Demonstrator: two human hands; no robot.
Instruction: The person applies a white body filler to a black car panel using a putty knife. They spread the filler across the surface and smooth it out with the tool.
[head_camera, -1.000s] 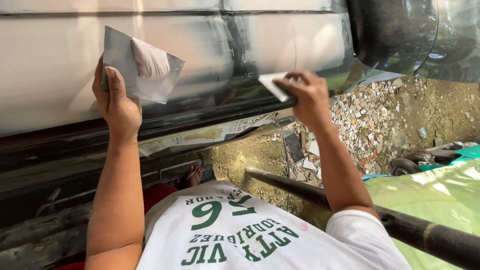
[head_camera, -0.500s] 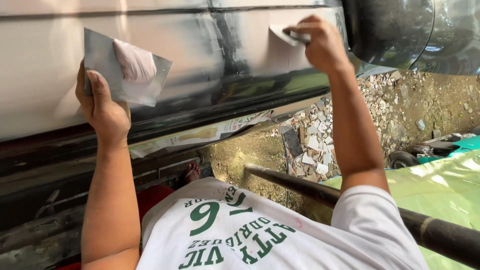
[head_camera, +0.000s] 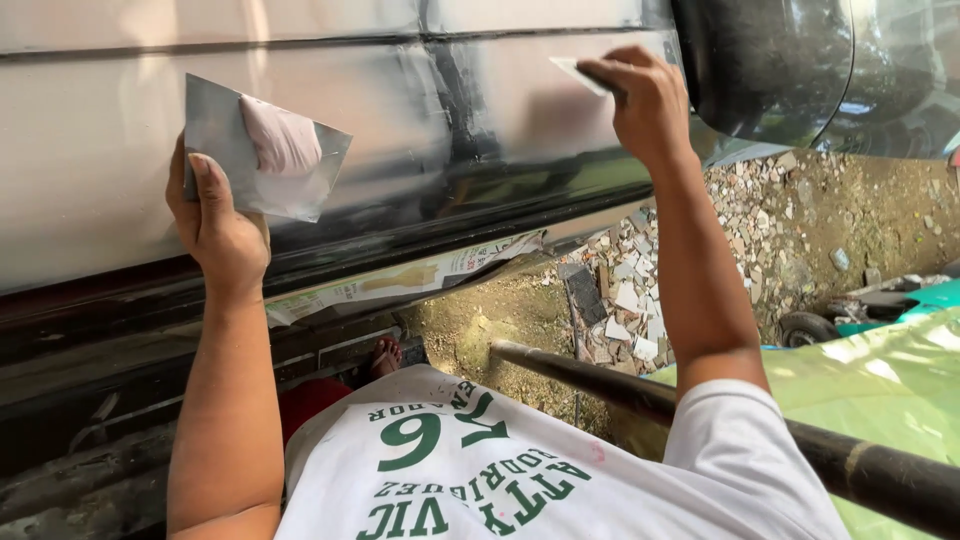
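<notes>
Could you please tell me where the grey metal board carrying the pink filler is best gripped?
Probably by the board's bare lower-left edge, coming from below, as the left hand does: the pink filler sits towards the upper middle, so a thumb there stays off it.

Outdoors, in daylight. The ground (head_camera: 480, 330) is packed dirt, and broken tile rubble (head_camera: 630, 290) is scattered over it. A dark round pole (head_camera: 700, 410) is laid across at an angle, a green tarp (head_camera: 880, 370) is spread to the right, and a small wheel (head_camera: 805, 328) is seen beside it.
</notes>
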